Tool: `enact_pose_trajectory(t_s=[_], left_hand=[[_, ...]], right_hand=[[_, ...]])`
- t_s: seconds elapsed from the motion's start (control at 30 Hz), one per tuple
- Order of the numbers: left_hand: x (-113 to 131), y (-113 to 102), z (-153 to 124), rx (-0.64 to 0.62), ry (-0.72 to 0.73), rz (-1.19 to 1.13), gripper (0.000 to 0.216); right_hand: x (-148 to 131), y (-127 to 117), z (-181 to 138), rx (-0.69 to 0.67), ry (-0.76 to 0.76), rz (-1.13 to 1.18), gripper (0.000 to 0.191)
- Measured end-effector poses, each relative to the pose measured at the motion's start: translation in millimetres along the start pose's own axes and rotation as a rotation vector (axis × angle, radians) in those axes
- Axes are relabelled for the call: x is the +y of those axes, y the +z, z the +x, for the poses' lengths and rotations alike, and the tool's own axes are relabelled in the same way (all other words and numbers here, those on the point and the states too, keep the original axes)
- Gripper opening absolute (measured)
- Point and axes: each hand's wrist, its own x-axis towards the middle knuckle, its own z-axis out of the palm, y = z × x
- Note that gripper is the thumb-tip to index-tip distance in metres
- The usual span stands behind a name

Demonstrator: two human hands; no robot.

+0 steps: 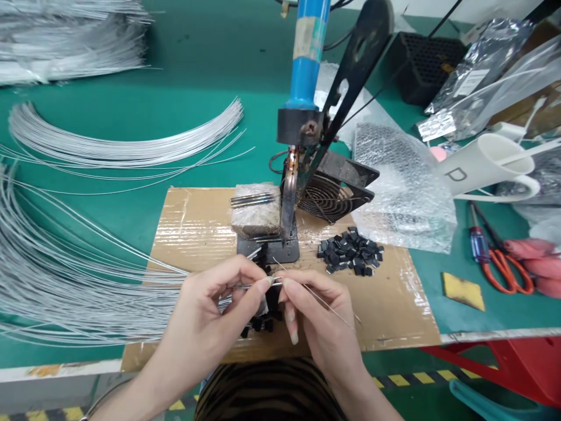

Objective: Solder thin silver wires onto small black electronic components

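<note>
My left hand is closed, thumb and index finger pinching what looks like a thin grey wire end in front of my body. Fingertip to fingertip with it, my right hand is pinched round a thin silvery wire, whose loose ends stick out to the lower right and up to the left. Just beyond my fingers, a blue-handled soldering iron points downward in a black stand. Small black connectors on wire ends lie under my hands, partly hidden by them.
Bundles of grey wire spread across the left. Black connectors are heaped on the cardboard. A wrapped block, a fan, bubble wrap, a white mug, orange-handled scissors and a yellow sponge surround the work area.
</note>
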Motion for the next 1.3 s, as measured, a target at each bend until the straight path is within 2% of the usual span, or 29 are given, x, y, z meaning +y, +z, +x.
enact_pose_trajectory(t_s=[0.3, 0.67, 0.9, 1.03, 1.3], left_hand=[[3.4, 8.1, -5.5, 0.049, -0.042, 0.048, 0.021], [1.5, 12.1, -6.1, 0.093, 0.081, 0.094, 0.017], [9.6, 8.6, -4.9, 0.028, 0.079, 0.082, 0.018], [4.1, 8.7, -5.9, 0.015, 0.051, 0.057, 0.019], [-4.6, 14.4, -7.8, 0.079, 0.087, 0.047, 0.017]], right_hand=[[1.5, -3.9, 0.4, -0.010, 0.037, 0.015, 0.009], [-0.5, -4.9, 0.9, -0.005, 0.093, 0.067, 0.011], [-8.0, -5.8, 3.9, -0.033, 0.208, 0.137, 0.016], [-9.0, -6.4, 4.8, -0.034, 0.248, 0.157, 0.017], [-6.4, -7.4, 4.3, -0.051, 0.254, 0.207, 0.015]])
